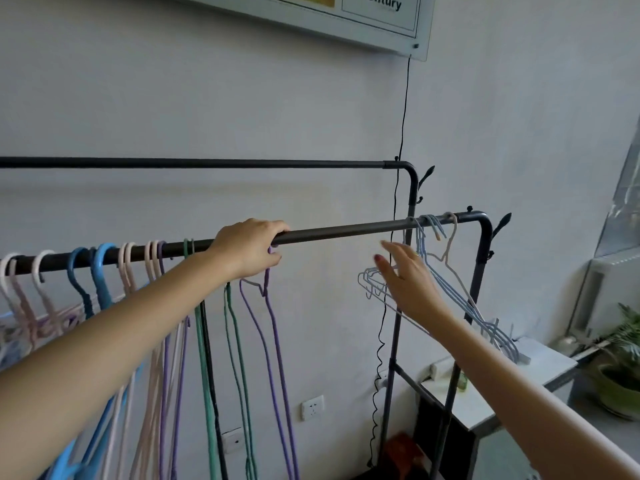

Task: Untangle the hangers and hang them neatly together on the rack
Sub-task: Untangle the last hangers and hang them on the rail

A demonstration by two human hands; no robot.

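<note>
Here, a person stands at a black metal clothes rack with two long bars, one near and one farther back by the pale wall.

The left hand holds the near bar. Its fingers curl over the top of the bar, and the hook of a thin purple hanger sits under that hand. The purple hanger hangs straight down from there. Just to its left hangs a thin green hanger, also on the near bar.

More hangers sit in a row on the left part of the near bar: pale pink plastic hangers, thick blue plastic hangers, and more thin pink and purple ones beside them. Their lower parts cross each other and look mixed up.

The right hand reaches toward a bunch of thin light blue and white wire hangers at the right end of the near bar. Its fingers are straight and spread. The hand is in front of the bunch, and I cannot tell if it touches the wires. The bunch hangs tilted, with its hooks close together on the bar.

A thin black cord runs down the wall from a sign. A green plant in a pot sits at the right.
</note>
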